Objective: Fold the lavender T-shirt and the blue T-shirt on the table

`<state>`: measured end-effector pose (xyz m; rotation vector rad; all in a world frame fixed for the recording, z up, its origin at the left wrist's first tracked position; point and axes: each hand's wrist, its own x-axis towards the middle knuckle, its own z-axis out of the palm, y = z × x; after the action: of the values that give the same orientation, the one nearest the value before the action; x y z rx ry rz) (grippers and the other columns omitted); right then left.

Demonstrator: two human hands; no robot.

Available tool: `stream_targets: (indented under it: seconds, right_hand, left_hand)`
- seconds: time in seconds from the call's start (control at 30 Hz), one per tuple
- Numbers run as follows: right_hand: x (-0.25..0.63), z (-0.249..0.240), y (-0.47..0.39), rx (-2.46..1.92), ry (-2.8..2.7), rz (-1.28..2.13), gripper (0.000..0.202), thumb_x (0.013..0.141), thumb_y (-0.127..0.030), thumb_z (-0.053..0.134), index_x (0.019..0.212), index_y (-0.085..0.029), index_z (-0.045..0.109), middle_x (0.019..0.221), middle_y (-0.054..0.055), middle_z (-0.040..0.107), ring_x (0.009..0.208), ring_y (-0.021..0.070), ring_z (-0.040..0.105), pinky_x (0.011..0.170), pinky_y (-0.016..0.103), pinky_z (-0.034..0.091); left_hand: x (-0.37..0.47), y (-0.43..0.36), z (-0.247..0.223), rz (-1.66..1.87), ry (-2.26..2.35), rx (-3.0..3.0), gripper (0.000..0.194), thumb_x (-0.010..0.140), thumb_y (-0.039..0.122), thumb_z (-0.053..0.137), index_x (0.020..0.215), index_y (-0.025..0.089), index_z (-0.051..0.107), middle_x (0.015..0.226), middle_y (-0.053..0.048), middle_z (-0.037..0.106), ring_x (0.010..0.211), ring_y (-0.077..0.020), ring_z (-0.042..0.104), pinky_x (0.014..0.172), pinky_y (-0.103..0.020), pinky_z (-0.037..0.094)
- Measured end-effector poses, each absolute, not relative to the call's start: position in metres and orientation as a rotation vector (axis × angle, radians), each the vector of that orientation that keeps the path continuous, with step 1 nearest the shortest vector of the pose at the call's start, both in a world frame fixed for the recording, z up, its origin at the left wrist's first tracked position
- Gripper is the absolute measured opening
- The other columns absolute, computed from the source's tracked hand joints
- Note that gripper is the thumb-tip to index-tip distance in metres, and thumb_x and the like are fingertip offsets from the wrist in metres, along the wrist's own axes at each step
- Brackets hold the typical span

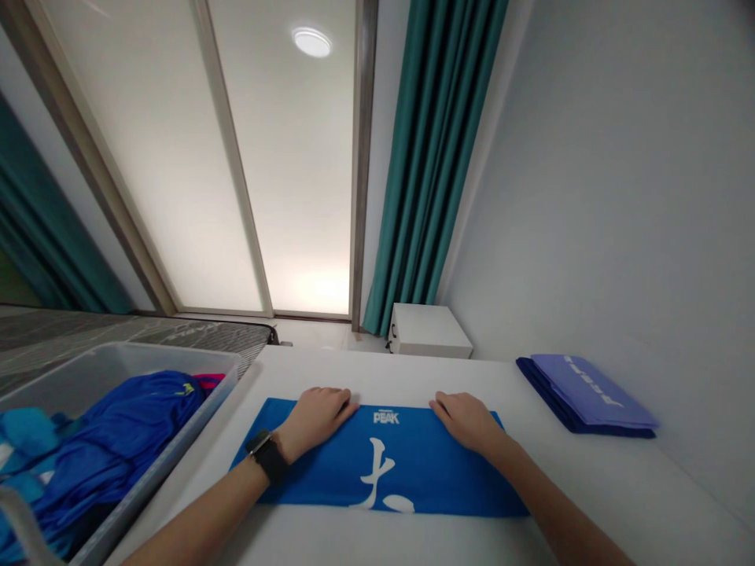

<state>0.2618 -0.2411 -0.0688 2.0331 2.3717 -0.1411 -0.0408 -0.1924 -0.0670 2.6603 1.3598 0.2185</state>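
Note:
A blue T-shirt (330,479) lies flat on the white table, folded into a wide strip. White "PEAK" lettering and part of a large white character show on it. My left hand (318,415), with a dark watch (267,456) on the wrist, is closed on the far edge of the cloth, left of the lettering. On the other side of the print, my right hand (464,420) is closed on the same far edge, near the right corner. The fingers of both hands are curled, and their tips are partly hidden.
A translucent plastic bin (171,464) with crumpled blue clothes (135,424) stands at the left. Folded purple and navy garments (590,393) lie at the table's right, near the wall. Beyond the white table (377,373) are a white cabinet (430,330) and a green curtain (440,157).

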Motion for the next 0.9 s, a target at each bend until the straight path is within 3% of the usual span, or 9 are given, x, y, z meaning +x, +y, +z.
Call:
stream_targets:
  seconds: [0.13, 0.27, 0.47, 0.9]
  right_hand:
    - [0.284, -0.081, -0.242, 2.093, 2.371, -0.140, 0.029, 0.099, -0.033, 0.035, 0.092, -0.021, 0.060, 0.089, 0.009, 0.072, 0.085, 0.0235, 0.066, 0.073, 0.029, 0.039]
    - [0.294, -0.090, -0.243, 2.191, 2.375, -0.266, 0.025, 0.098, -0.029, 0.036, 0.110, -0.022, 0.057, 0.093, 0.007, 0.072, 0.087, 0.0221, 0.067, 0.071, 0.028, 0.040]
    - [0.303, -0.103, -0.244, 2.212, 2.460, -0.287, 0.035, 0.097, -0.027, 0.032, 0.122, -0.020, 0.056, 0.118, 0.009, 0.068, 0.106, 0.0222, 0.064, 0.088, 0.032, 0.044]
    - [0.269, -0.072, -0.267, 2.127, 2.504, 0.419, 0.044, 0.095, -0.012, 0.028, 0.128, -0.014, 0.057, 0.114, 0.014, 0.064, 0.104, 0.0261, 0.058, 0.089, 0.039, 0.042]
  left_hand:
    - [-0.065, -0.190, -0.069, 0.206, 1.455, 2.644, 0.038, 0.098, 0.043, 0.035, 0.086, 0.020, 0.063, 0.087, -0.010, 0.071, 0.081, -0.0271, 0.067, 0.079, -0.036, 0.042]
    - [-0.081, -0.186, -0.073, 0.163, 1.604, 2.592, 0.038, 0.099, 0.042, 0.032, 0.087, 0.020, 0.061, 0.086, -0.010, 0.071, 0.082, -0.0278, 0.067, 0.076, -0.035, 0.042]
    - [-0.099, -0.183, -0.079, 0.241, 1.701, 2.500, 0.036, 0.099, 0.042, 0.035, 0.085, 0.020, 0.060, 0.085, -0.009, 0.070, 0.081, -0.0242, 0.066, 0.070, -0.030, 0.041]
    - [-0.108, -0.181, -0.086, 0.419, 1.684, 2.475, 0.029, 0.097, 0.038, 0.038, 0.086, 0.020, 0.057, 0.088, -0.008, 0.068, 0.083, -0.0220, 0.064, 0.072, -0.029, 0.042]
